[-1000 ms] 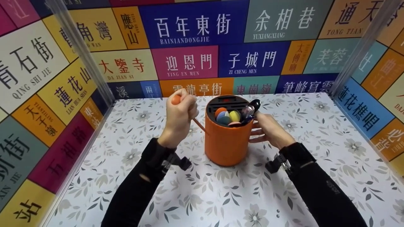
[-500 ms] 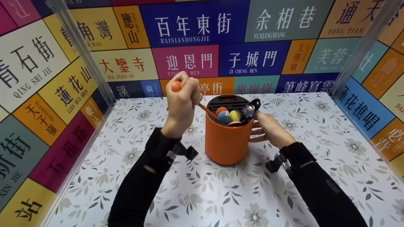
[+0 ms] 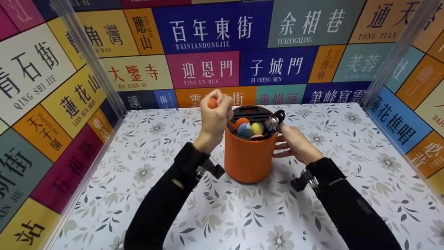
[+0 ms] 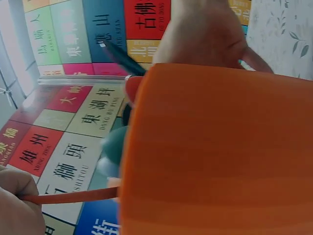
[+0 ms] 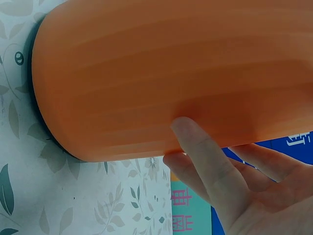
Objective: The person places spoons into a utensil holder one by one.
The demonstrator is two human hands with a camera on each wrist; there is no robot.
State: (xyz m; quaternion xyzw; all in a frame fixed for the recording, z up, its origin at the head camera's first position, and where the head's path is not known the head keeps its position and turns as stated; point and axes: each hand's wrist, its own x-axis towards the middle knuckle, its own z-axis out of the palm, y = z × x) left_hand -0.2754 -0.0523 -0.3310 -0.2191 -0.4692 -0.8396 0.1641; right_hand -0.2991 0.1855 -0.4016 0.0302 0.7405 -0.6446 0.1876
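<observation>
An orange cylindrical utensil holder (image 3: 248,159) stands upright on the table, its top fitted with a black slotted insert (image 3: 252,111). My left hand (image 3: 215,119) grips a thin orange stick (image 4: 73,197) whose rounded orange end (image 3: 212,102) pokes out above the fist. In the left wrist view the stick reaches the holder's rim; its far end is hidden. My right hand (image 3: 298,142) steadies the holder's right side, and the right wrist view has straight fingers (image 5: 208,159) touching its wall. Several coloured rounded pieces (image 3: 256,128) and a dark shiny spoon (image 3: 279,114) sit in the opening.
The table (image 3: 194,215) wears a white floral cover. Panels with coloured street-name signs (image 3: 211,24) wall it at the back and both sides, with clear corner strips (image 3: 92,59) between them.
My left hand rose with the stick, then came down and right, close against the holder's left rim. The stick now enters the opening. My right hand and the holder have stayed in place.
</observation>
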